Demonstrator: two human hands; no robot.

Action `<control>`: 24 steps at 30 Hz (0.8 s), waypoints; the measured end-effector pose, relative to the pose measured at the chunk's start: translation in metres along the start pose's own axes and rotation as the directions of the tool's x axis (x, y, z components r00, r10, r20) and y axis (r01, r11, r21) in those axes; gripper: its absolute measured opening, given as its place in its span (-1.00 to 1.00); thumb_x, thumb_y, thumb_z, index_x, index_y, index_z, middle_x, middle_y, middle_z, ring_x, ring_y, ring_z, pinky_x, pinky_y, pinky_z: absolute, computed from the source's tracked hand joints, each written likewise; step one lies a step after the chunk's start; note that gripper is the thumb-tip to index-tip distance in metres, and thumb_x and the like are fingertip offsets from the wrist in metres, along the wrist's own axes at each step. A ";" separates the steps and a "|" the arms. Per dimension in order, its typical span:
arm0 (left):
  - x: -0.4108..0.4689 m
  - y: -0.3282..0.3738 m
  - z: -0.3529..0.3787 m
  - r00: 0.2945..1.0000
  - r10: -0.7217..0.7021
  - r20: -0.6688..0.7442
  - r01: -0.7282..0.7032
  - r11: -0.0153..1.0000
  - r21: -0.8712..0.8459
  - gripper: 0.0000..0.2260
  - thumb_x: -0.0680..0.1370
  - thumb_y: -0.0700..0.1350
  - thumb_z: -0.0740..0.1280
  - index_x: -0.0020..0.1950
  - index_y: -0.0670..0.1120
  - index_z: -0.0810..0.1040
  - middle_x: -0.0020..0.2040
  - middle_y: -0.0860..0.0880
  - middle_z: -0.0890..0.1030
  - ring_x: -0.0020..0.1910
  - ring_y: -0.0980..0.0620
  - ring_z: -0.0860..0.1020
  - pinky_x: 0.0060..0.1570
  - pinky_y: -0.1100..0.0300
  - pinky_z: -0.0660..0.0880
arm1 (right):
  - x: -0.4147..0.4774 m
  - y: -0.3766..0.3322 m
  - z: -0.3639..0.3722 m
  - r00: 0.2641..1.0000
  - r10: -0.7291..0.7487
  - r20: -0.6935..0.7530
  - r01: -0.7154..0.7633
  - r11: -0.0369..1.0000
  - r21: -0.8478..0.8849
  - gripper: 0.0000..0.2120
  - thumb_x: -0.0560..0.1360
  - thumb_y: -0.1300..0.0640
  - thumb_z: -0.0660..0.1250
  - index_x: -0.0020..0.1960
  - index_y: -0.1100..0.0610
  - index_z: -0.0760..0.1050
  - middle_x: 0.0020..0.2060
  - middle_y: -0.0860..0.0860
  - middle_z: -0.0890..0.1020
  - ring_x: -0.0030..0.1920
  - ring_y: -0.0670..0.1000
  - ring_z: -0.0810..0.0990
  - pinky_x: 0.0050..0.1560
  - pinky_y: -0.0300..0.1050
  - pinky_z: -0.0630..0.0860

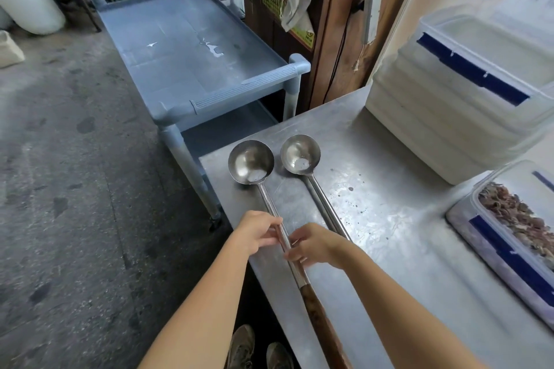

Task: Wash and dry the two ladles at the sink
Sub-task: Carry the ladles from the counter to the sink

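Two long steel ladles lie side by side on a metal counter (389,219), bowls up and pointing away from me. The left ladle (251,163) has a wooden grip at its near end. My left hand (257,232) pinches its steel shaft from the left. My right hand (314,244) has its fingers on the same shaft just below, and it covers the lower shaft of the right ladle (300,154). Both bowls hold a little pale residue. No sink is in view.
A blue plastic cart (192,48) stands beyond the counter's left corner. Stacked white lidded tubs (467,99) fill the counter's back right, and a clear tub of dried bits (515,225) sits at the right. Concrete floor lies to the left; my shoes (257,350) show below.
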State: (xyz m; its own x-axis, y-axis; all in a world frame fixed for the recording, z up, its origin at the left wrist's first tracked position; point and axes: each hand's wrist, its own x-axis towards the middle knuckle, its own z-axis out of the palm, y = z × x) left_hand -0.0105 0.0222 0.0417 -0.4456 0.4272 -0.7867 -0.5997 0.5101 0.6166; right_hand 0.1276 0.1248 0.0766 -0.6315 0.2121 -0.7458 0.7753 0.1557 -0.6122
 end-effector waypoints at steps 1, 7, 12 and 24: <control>-0.003 0.005 -0.001 1.000 0.008 0.001 -0.008 1.000 -0.011 -0.89 0.51 -0.31 0.44 -0.20 -0.21 0.57 -0.26 -0.13 0.63 -0.32 -0.02 0.67 -0.35 0.10 0.65 | -0.003 -0.006 -0.004 1.000 -0.017 0.011 0.017 1.000 0.009 -0.76 0.49 0.23 0.47 0.08 0.36 0.63 -0.15 0.17 0.64 -0.11 0.12 0.67 0.19 0.10 0.67; -0.029 0.039 -0.007 0.998 0.055 0.026 -0.054 0.998 -0.042 -0.94 0.50 -0.31 0.45 -0.07 -0.26 0.60 -0.26 -0.17 0.69 -0.28 -0.09 0.72 -0.33 0.09 0.64 | -0.031 -0.042 -0.029 0.992 -0.119 0.049 0.118 0.993 0.026 -0.76 0.52 0.20 0.48 0.10 0.34 0.65 -0.13 0.13 0.69 -0.09 0.06 0.71 0.14 -0.04 0.68; -0.061 0.072 -0.012 0.989 0.140 0.044 -0.138 0.989 -0.043 -0.91 0.51 -0.30 0.44 -0.02 -0.29 0.61 -0.25 -0.19 0.71 -0.23 -0.12 0.72 -0.24 0.07 0.66 | -0.056 -0.073 -0.050 0.973 -0.209 0.097 0.206 0.978 0.045 -0.77 0.53 0.17 0.48 0.08 0.33 0.66 -0.12 0.12 0.71 -0.12 0.02 0.73 -0.02 -0.17 0.67; -0.147 0.129 -0.079 0.938 0.338 -0.075 -0.344 0.935 -0.085 -0.84 0.53 -0.24 0.45 0.05 -0.29 0.62 -0.08 -0.24 0.67 -0.08 -0.15 0.69 0.13 -0.10 0.62 | -0.091 -0.178 -0.039 0.903 -0.389 0.180 0.400 0.916 -0.026 -0.81 0.54 0.14 0.47 0.07 0.25 0.69 -0.09 0.09 0.76 -0.08 0.03 0.77 -0.08 -0.18 0.67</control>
State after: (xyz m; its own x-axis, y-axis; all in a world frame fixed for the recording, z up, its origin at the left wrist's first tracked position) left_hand -0.0750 -0.0341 0.2347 -0.6705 0.5176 -0.5316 -0.4641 0.2665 0.8448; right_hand 0.0481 0.1154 0.2634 -0.8749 -0.0425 -0.4825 0.4578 0.2529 -0.8523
